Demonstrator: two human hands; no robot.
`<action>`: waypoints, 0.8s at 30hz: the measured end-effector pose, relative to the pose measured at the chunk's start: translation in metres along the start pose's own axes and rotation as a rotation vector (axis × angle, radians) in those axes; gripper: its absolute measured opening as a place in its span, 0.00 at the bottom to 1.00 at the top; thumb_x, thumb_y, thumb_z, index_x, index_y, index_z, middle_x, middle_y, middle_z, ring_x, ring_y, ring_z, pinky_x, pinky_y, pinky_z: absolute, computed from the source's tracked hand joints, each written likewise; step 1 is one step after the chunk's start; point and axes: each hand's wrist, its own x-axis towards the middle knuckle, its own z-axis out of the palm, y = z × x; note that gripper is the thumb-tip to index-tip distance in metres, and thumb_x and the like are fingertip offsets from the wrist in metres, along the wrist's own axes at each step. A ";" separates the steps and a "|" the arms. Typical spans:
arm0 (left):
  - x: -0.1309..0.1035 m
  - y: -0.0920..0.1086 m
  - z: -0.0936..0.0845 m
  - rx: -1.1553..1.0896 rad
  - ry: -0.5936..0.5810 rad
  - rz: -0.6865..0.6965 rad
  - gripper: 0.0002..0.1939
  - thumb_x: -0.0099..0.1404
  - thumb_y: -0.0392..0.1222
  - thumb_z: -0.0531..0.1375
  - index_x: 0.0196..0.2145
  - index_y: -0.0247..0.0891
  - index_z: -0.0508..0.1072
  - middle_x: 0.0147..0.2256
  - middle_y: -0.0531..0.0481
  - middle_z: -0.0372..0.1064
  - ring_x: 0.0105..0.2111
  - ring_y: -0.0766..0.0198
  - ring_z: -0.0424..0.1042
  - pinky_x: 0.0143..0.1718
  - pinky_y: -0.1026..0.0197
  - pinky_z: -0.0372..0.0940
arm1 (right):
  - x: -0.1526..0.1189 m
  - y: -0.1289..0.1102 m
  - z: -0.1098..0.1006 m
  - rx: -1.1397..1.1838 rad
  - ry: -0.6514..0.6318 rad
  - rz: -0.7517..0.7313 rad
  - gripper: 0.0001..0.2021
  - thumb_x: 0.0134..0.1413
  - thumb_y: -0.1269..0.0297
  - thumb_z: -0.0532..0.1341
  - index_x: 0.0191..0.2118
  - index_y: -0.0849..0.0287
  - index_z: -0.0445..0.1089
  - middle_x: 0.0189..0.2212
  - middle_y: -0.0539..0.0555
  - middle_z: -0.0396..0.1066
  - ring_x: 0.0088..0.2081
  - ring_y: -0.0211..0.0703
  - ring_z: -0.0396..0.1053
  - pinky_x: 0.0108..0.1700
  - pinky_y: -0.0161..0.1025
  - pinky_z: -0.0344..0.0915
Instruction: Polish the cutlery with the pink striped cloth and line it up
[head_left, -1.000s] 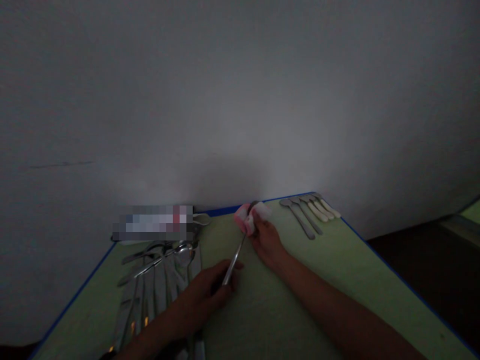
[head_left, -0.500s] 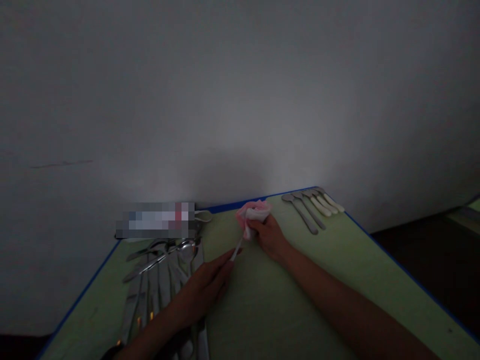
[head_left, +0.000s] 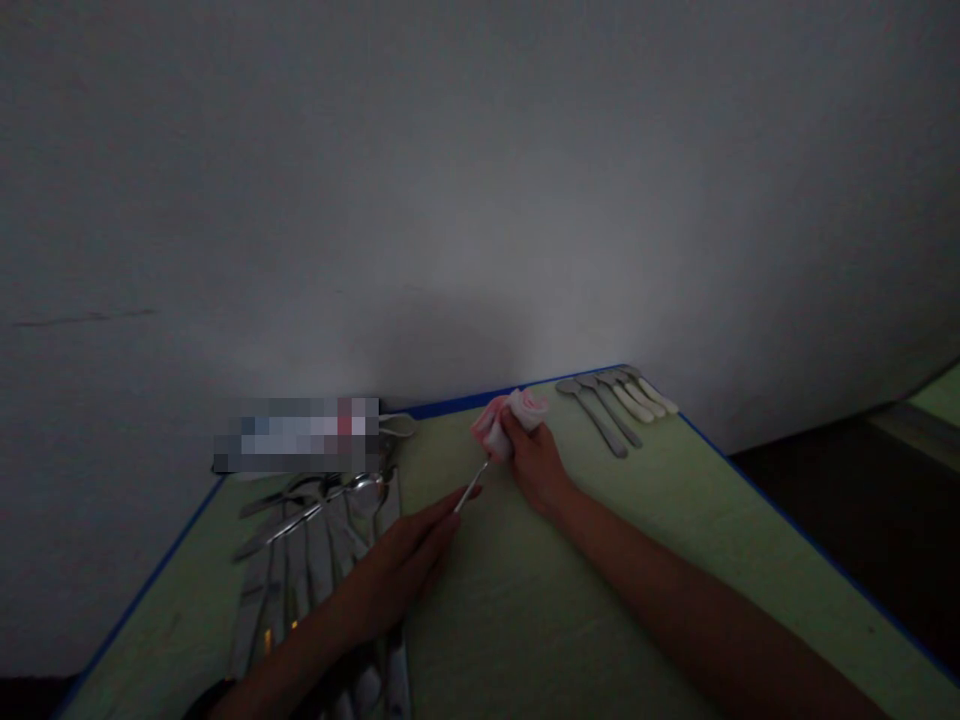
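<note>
My left hand (head_left: 409, 565) grips the handle of a thin metal utensil (head_left: 471, 487) above the green table. The utensil's far end disappears into a pink and white cloth (head_left: 499, 425), so its type cannot be made out. Bunched around that end, the cloth is pinched in my right hand (head_left: 536, 455). Under and beside my left forearm lie several metal knives, forks and spoons, with a shiny spoon (head_left: 366, 490) among them. At the back right several spoons and forks lie side by side, some with grey metal handles (head_left: 604, 425) and some with cream handles (head_left: 634, 403).
The green table (head_left: 525, 620) has a blue edge and meets a grey wall (head_left: 480, 200) at the back. A blurred-out flat object (head_left: 300, 437) lies at the back left. Another green surface (head_left: 930, 410) shows at the far right.
The cloth has turned in my right hand, and its bunched shape differs, with more white at the top. The view has shifted slightly, moving the table contents a little left and up.
</note>
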 end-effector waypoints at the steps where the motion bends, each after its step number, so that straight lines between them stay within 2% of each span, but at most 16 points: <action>1: 0.000 0.000 0.000 0.004 -0.019 0.003 0.22 0.66 0.49 0.48 0.56 0.43 0.64 0.47 0.52 0.71 0.46 0.59 0.69 0.52 0.60 0.59 | 0.000 -0.001 0.000 0.024 -0.011 0.019 0.14 0.43 0.57 0.64 0.35 0.59 0.70 0.31 0.51 0.71 0.32 0.38 0.67 0.38 0.36 0.63; 4: -0.001 -0.002 0.000 0.016 -0.044 -0.002 0.22 0.66 0.49 0.47 0.56 0.43 0.63 0.46 0.52 0.71 0.45 0.60 0.69 0.49 0.62 0.61 | 0.000 -0.007 0.000 0.122 -0.139 0.130 0.13 0.38 0.61 0.67 0.33 0.60 0.70 0.30 0.52 0.72 0.31 0.39 0.68 0.37 0.37 0.65; 7: -0.005 -0.002 0.002 0.036 -0.048 -0.022 0.23 0.66 0.49 0.47 0.58 0.42 0.61 0.37 0.52 0.74 0.39 0.62 0.71 0.43 0.63 0.65 | -0.001 -0.013 0.001 0.173 -0.228 0.195 0.14 0.36 0.63 0.68 0.32 0.61 0.70 0.30 0.53 0.73 0.30 0.38 0.69 0.36 0.37 0.66; 9: -0.007 -0.001 0.003 0.044 -0.046 -0.012 0.23 0.67 0.48 0.47 0.58 0.43 0.60 0.33 0.53 0.74 0.37 0.63 0.71 0.42 0.64 0.65 | -0.003 -0.015 0.001 0.150 -0.241 0.192 0.14 0.37 0.62 0.68 0.33 0.62 0.70 0.29 0.54 0.73 0.28 0.38 0.69 0.34 0.37 0.66; 13: -0.010 0.000 0.002 0.058 -0.029 0.006 0.22 0.67 0.47 0.47 0.57 0.45 0.61 0.32 0.53 0.74 0.40 0.61 0.70 0.44 0.62 0.63 | -0.007 -0.015 0.002 0.046 -0.273 0.173 0.14 0.40 0.59 0.66 0.31 0.63 0.69 0.26 0.53 0.72 0.25 0.38 0.68 0.31 0.37 0.66; 19: -0.010 0.001 0.003 0.059 0.013 0.017 0.21 0.66 0.47 0.48 0.56 0.47 0.64 0.42 0.51 0.73 0.47 0.60 0.68 0.51 0.60 0.59 | -0.007 -0.016 0.003 0.015 -0.248 0.205 0.15 0.39 0.56 0.66 0.31 0.62 0.68 0.25 0.53 0.71 0.25 0.38 0.68 0.31 0.38 0.66; 21: -0.010 0.002 0.003 0.055 0.011 0.012 0.21 0.66 0.49 0.48 0.55 0.46 0.64 0.40 0.51 0.74 0.44 0.60 0.69 0.48 0.61 0.61 | -0.007 -0.016 0.003 0.037 -0.241 0.220 0.16 0.39 0.56 0.67 0.31 0.62 0.68 0.26 0.53 0.72 0.25 0.39 0.68 0.32 0.39 0.66; 24: -0.009 0.003 0.003 0.026 -0.038 -0.015 0.24 0.66 0.51 0.46 0.57 0.43 0.62 0.27 0.52 0.73 0.32 0.62 0.71 0.37 0.64 0.65 | -0.006 -0.015 0.003 0.045 -0.228 0.214 0.16 0.39 0.56 0.66 0.31 0.62 0.68 0.26 0.53 0.72 0.26 0.39 0.68 0.32 0.39 0.65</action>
